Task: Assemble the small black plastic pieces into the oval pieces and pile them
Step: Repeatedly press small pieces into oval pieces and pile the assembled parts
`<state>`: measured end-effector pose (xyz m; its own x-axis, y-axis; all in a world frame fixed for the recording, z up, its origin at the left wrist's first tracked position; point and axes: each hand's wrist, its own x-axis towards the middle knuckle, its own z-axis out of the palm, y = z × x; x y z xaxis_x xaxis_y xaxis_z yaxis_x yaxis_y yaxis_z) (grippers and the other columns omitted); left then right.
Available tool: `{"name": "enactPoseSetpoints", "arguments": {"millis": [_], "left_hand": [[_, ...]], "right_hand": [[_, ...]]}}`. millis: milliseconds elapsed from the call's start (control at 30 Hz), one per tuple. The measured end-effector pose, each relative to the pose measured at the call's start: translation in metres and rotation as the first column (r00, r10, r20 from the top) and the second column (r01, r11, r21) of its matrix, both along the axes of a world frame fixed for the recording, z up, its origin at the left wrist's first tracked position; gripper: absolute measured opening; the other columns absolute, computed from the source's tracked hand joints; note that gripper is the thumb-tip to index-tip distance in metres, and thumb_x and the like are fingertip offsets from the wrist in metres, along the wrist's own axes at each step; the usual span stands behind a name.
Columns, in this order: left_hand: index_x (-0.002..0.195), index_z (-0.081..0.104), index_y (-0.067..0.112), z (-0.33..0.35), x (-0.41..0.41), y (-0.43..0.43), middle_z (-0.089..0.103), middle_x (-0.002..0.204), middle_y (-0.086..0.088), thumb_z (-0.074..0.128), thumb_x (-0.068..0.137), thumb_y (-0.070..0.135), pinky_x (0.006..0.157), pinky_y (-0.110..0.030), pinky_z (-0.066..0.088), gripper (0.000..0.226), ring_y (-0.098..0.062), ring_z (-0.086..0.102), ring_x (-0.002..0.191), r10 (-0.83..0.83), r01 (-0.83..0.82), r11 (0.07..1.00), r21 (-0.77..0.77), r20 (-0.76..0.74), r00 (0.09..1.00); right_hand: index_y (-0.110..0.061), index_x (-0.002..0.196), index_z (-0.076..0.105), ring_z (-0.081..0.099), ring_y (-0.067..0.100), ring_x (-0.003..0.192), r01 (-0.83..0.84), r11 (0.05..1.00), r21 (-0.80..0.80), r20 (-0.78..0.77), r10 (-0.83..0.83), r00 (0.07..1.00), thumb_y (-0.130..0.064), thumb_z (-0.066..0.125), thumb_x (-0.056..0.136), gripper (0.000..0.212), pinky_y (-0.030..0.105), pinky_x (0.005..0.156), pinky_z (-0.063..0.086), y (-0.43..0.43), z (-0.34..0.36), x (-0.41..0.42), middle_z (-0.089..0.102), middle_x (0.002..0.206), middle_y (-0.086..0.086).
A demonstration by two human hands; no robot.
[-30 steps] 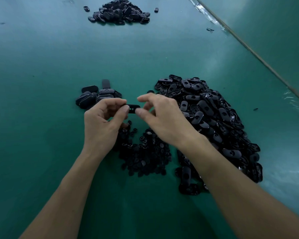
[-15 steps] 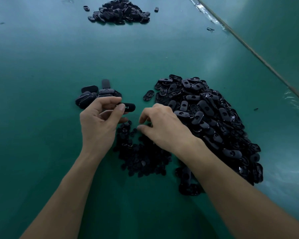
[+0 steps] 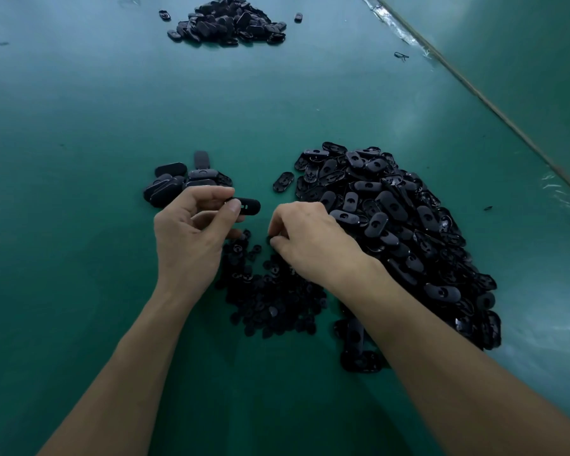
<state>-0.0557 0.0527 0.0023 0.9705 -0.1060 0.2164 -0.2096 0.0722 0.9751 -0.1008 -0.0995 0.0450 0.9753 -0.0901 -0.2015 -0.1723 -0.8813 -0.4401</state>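
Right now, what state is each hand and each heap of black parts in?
left hand: raised, fingers pinching one oval piece.
right hand: down on the small pieces, fingers closing on one.
small pieces: loose, flat heap between the hands.
large oval pile: loose, jumbled, to the right.
small stack: beyond the left hand.
far pile: heaped, untouched.

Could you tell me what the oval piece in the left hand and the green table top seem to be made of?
The oval piece looks like moulded black plastic with a dull satin finish: rounded edges and only a soft sheen. The table top seems a smooth, slightly glossy green sheet, perhaps rubber or vinyl, since it shows broad, soft light reflections; the exact material cannot be told.
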Motion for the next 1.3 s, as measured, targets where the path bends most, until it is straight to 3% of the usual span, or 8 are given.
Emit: {"name": "enactPoseSetpoints", "arguments": {"millis": [167, 433, 600, 800, 933, 1100, 1200, 1300], "left_hand": [[0.095, 0.07, 0.025, -0.001, 0.001, 0.001, 0.074, 0.085, 0.001, 0.071, 0.092, 0.008, 0.064, -0.026, 0.06, 0.017, -0.017, 0.075, 0.078, -0.004, 0.004, 1.0, 0.008, 0.006, 1.0], [0.096, 0.07, 0.023, -0.001, 0.001, 0.002, 0.074, 0.089, -0.005, 0.071, 0.092, 0.009, 0.066, -0.027, 0.061, 0.015, -0.017, 0.075, 0.079, 0.007, -0.008, 1.0, 0.018, 0.02, 1.0], [0.096, 0.069, 0.021, 0.0, 0.001, 0.001, 0.073, 0.086, 0.001, 0.07, 0.093, 0.006, 0.064, -0.023, 0.059, 0.015, -0.017, 0.075, 0.078, 0.022, -0.022, 1.0, -0.005, 0.009, 1.0], [0.097, 0.068, 0.02, 0.001, 0.0, 0.001, 0.074, 0.083, 0.007, 0.069, 0.093, 0.006, 0.061, -0.022, 0.058, 0.014, -0.015, 0.075, 0.078, 0.036, -0.036, 0.999, -0.023, -0.006, 0.999], [0.097, 0.068, 0.021, 0.001, 0.0, 0.001, 0.074, 0.084, 0.007, 0.069, 0.094, 0.007, 0.062, -0.023, 0.058, 0.014, -0.016, 0.075, 0.078, 0.038, -0.039, 0.999, -0.021, -0.012, 0.999], [0.105, 0.066, 0.016, 0.001, 0.0, 0.0, 0.071, 0.084, 0.003, 0.067, 0.094, 0.004, 0.064, -0.024, 0.06, 0.016, -0.016, 0.076, 0.081, 0.042, -0.042, 0.999, -0.02, -0.026, 0.999], [0.114, 0.063, 0.015, 0.001, 0.0, -0.001, 0.065, 0.09, -0.006, 0.066, 0.094, 0.001, 0.066, -0.025, 0.061, 0.025, -0.018, 0.075, 0.085, 0.024, -0.025, 1.0, -0.014, -0.047, 0.999], [0.106, 0.068, 0.017, 0.002, -0.001, -0.001, 0.069, 0.092, -0.012, 0.066, 0.094, 0.001, 0.069, -0.027, 0.061, 0.02, -0.021, 0.075, 0.086, -0.014, 0.014, 1.0, -0.011, -0.039, 0.999]], "right_hand": [[-0.014, 0.107, 0.056, 0.054, 0.025, 0.096, -0.031, 0.999, -0.03, -0.046, 0.029, 0.998, -0.021, 0.055, 0.099, 0.01, 0.036, 0.079, 0.045, 0.002, 0.003, 0.002, 0.047, 0.11, 0.004], [-0.013, 0.106, 0.055, 0.052, 0.025, 0.099, -0.068, 0.997, 0.048, 0.005, 0.068, 0.998, -0.018, 0.052, 0.102, 0.007, 0.043, 0.09, 0.049, 0.004, 0.005, 0.002, 0.049, 0.108, 0.004], [-0.015, 0.098, 0.051, 0.057, 0.021, 0.083, -0.011, 0.983, 0.182, 0.142, -0.015, 0.99, -0.007, 0.047, 0.101, 0.009, 0.047, 0.076, 0.054, 0.003, 0.009, 0.003, 0.058, 0.095, 0.004], [-0.013, 0.127, 0.062, 0.059, 0.018, 0.112, 0.019, 0.982, 0.189, 0.16, -0.05, 0.986, -0.012, 0.044, 0.105, 0.029, 0.035, 0.098, 0.051, -0.002, 0.01, 0.004, 0.062, 0.124, 0.007], [-0.014, 0.113, 0.069, 0.064, 0.013, 0.091, 0.047, 0.965, 0.257, 0.201, -0.101, 0.974, -0.014, 0.048, 0.105, 0.022, 0.029, 0.082, 0.054, -0.004, 0.008, 0.002, 0.066, 0.103, 0.001], [-0.014, 0.11, 0.073, 0.06, 0.004, 0.08, 0.029, 0.954, 0.297, 0.31, -0.126, 0.942, -0.015, 0.055, 0.102, 0.019, 0.016, 0.076, 0.048, -0.005, 0.011, 0.003, 0.063, 0.089, -0.007], [-0.016, 0.109, 0.076, 0.061, 0.002, 0.083, -0.018, 0.952, 0.305, 0.375, -0.102, 0.921, -0.015, 0.061, 0.099, 0.018, 0.013, 0.079, 0.048, -0.001, 0.014, 0.002, 0.067, 0.09, -0.008], [-0.02, 0.108, 0.077, 0.06, 0.008, 0.091, -0.031, 0.959, 0.282, 0.419, -0.094, 0.903, -0.017, 0.065, 0.097, 0.016, 0.015, 0.084, 0.046, 0.003, 0.014, 0.003, 0.067, 0.097, -0.001]]}}
